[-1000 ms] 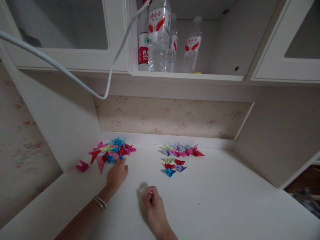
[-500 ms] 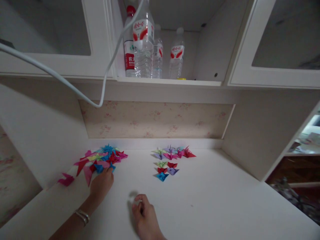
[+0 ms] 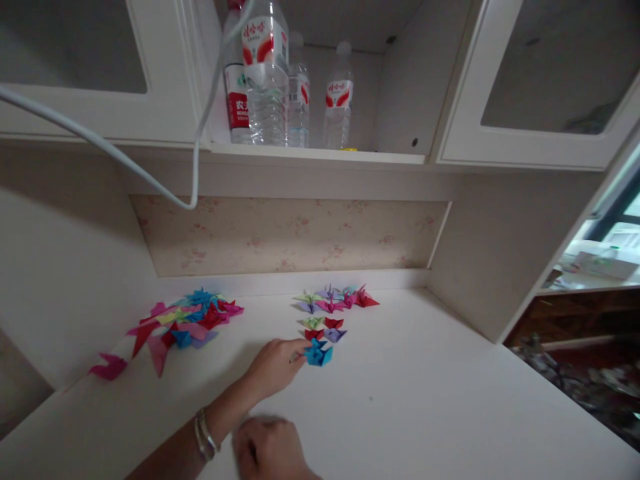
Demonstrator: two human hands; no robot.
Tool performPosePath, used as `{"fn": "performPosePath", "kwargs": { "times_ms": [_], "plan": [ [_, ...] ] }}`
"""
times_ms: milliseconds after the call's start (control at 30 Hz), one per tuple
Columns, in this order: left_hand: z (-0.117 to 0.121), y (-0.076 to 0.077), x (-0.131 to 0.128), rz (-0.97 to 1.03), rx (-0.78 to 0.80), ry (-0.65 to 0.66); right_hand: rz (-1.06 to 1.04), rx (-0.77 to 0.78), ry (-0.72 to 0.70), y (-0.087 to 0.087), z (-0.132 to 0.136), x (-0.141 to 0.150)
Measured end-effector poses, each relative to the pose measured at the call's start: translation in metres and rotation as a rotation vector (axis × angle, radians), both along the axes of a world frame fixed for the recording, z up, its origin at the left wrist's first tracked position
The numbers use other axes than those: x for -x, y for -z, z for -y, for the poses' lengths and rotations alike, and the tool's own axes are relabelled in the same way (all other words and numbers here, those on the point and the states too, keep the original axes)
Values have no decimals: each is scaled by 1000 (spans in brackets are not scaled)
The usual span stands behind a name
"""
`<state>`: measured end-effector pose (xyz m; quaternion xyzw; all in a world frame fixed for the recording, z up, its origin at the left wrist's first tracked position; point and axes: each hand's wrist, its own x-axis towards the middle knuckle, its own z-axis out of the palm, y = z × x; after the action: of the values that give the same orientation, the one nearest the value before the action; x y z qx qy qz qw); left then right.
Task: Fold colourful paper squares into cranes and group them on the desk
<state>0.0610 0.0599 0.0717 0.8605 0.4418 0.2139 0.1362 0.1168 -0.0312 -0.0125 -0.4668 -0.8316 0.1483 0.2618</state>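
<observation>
One blue paper crane (image 3: 319, 354), pinched at its left side between thumb and fingers of the left hand (image 3: 277, 365); crane lies just right of those fingertips, at the near end of a small cluster: red crane (image 3: 314, 335) right behind it, purple crane (image 3: 335, 335) behind and to the right; its long axis looks roughly left-right, blur makes that unsure; can't tell if it touches the white tabletop (image 3: 400, 400) or if another blue one sits under it; left hand clearly nearer; right hand (image 3: 273, 450) curled closed, nothing seen in it, nearer the body, so crane is ahead of it and to its right, well apart; mixed paper pile (image 3: 193, 323) off to the left, behind the left forearm, apart from the cluster.
</observation>
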Motion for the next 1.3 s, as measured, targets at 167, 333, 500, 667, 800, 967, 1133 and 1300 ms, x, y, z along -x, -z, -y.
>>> {"fn": "performPosePath", "kwargs": {
  "times_ms": [167,333,500,667,800,967,1133,1300],
  "plan": [
    [-10,5,-51,-114,34,16,205,27,26,6,-4,4],
    [-22,14,-77,-142,55,-31,222,45,-24,8,-6,4],
    [-31,20,-84,-170,66,-129,204,44,-33,5,-9,5],
    [-35,24,-87,-213,72,-186,200,86,19,-2,-6,4],
    [-35,24,-90,-232,68,-191,100,76,-11,-4,-3,1],
    [-35,21,-89,-245,80,-197,84,81,-9,-2,-4,1],
    [-36,21,-82,-238,87,-177,97,64,-26,0,-6,2],
    [-34,22,-78,-196,76,-150,96,40,-18,1,-4,0]
  ]
}}
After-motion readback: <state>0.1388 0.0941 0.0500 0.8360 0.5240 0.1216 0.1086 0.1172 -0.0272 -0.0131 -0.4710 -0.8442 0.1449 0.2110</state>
